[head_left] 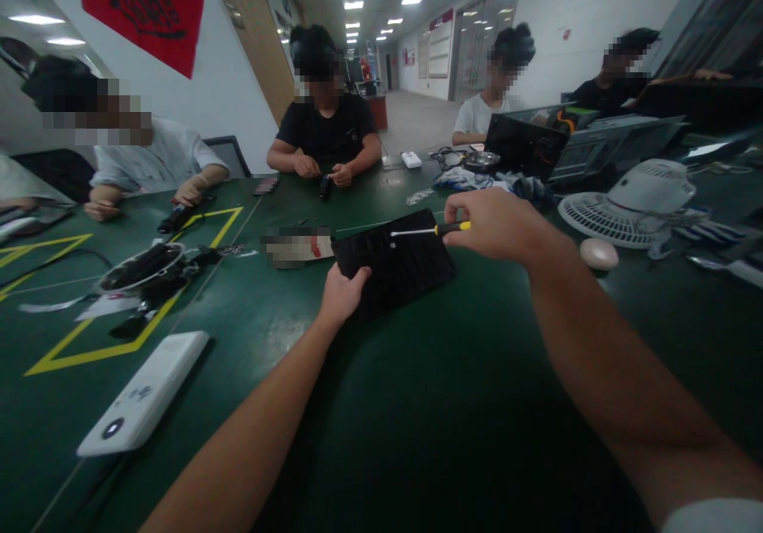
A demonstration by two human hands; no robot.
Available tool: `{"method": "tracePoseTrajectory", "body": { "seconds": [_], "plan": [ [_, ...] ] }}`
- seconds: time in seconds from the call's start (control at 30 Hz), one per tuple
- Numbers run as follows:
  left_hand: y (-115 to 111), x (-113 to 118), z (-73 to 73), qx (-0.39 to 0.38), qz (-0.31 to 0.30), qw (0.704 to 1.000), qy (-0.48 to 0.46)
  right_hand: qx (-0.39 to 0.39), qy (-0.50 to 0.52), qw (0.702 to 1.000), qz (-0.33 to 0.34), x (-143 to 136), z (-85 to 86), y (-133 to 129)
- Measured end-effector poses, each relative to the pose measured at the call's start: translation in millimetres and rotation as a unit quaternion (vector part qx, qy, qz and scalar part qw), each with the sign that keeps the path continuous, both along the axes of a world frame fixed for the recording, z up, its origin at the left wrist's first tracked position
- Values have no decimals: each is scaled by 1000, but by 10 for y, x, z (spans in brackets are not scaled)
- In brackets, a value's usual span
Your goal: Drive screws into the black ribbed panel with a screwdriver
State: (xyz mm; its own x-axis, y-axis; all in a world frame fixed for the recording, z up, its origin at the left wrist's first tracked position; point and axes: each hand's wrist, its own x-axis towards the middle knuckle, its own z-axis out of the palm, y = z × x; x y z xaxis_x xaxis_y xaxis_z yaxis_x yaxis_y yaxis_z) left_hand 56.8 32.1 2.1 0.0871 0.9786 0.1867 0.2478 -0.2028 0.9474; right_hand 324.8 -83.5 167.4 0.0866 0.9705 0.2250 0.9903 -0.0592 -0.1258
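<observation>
Head view: a black panel (405,275) is tilted at the green table (417,406); I cannot tell whether they touch. The left hand (344,291) is clamped on the panel's near left edge, thumb on top. The right hand (493,219) is closed round a screwdriver (439,230), its tip just beside 1 silver bit (393,245) on the panel.

- Panel (411,267): black, rectangular, ridged across its face; held tilted over the worktop (411,406).
- Screwdriver (439,229): yellow-and-black handle, slim bright shaft; held nearly level across the panel's upper part, tip pointing left, just beside a small silver spot (393,245).
</observation>
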Motion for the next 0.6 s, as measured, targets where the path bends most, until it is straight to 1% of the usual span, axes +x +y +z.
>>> {"method": "tracePoseTrajectory", "body": {
  "seconds": [0.2, 0.33, 0.43, 0.6],
  "plan": [
    [-12, -10, -3, 5, -4, 1000, 3, -14, -13, 1000, -20, -64, 4, -2],
    [-39, -5, 30, 1, -8, 1000, 4, -22, -20, 1000, -10, -81, -37, 38],
    [-53, -2, 54, -6, -7, 1000, 11, -17, -20, 1000, -5, -77, -51, 44],
    [-57, 2, 60, -6, -10, 1000, -1, 3, -21, 1000, -19, -73, -38, 19]
  ]
}}
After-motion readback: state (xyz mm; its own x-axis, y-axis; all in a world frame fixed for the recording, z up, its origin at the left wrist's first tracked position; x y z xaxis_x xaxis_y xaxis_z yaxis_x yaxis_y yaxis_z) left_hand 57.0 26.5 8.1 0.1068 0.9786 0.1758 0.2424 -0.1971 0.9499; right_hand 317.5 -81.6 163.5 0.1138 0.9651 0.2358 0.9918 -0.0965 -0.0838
